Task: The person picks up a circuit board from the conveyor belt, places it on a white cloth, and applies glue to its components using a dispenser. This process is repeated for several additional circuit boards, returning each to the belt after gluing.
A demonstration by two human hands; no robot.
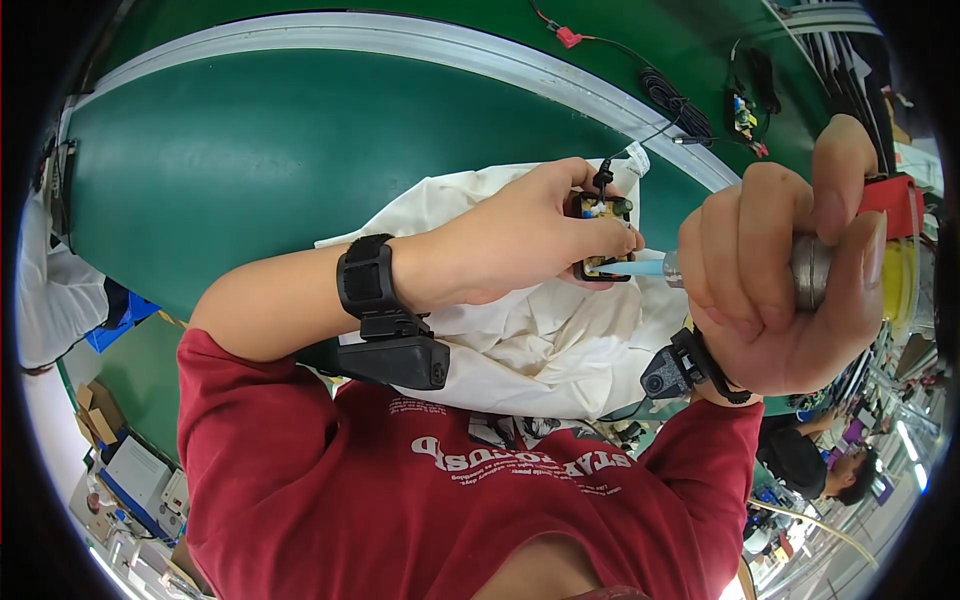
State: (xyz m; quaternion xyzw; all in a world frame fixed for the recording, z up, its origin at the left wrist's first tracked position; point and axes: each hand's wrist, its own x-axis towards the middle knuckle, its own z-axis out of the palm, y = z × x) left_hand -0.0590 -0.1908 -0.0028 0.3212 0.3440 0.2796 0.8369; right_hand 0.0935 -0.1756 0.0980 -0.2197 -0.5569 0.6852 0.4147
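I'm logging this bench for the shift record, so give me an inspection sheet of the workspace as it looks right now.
Surface: green bench top with a pale curved rim.
Job's things: small circuit board in the left hand; metal-barrelled tool with a pale blue tip in the right hand, tip at the board.
Clutter: crumpled white cloth under the hands.
Hands: both shut; black wrist devices on both.
Cables: black lead from the board; coiled black cable; red connector.
Surroundings: another person lower right; cardboard boxes lower left.
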